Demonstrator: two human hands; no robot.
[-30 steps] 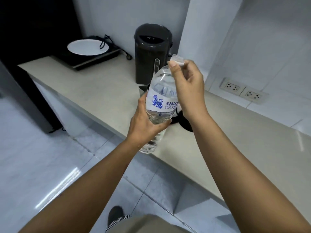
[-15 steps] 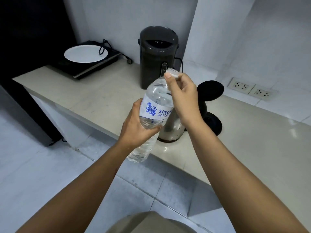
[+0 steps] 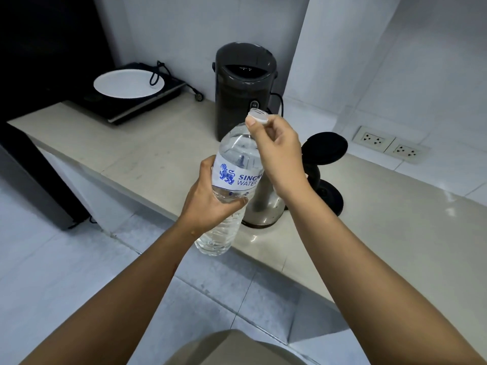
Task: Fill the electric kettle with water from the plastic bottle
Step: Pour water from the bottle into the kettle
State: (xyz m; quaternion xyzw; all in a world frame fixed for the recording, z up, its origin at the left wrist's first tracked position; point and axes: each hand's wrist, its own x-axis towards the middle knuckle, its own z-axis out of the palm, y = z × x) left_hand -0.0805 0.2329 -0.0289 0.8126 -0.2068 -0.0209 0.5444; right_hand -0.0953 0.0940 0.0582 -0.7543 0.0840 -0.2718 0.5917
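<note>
My left hand grips a clear plastic water bottle with a blue and white label, tilted with its top away from me, above the counter's front edge. At the bottle's top, my right hand pinches the white cap. Behind the bottle and my right wrist, a steel electric kettle with a black handle stands on the counter, its black lid raised open. The kettle's mouth is hidden by my right hand.
A tall dark water boiler stands at the back of the beige counter. To the left is a black hob with a white plate and a cord. Wall sockets are at right. Pale floor tiles lie below.
The view has shifted, so the kettle and its raised lid now show behind the bottle. Both hands keep their hold on bottle and cap, and the bottle has dropped slightly.
</note>
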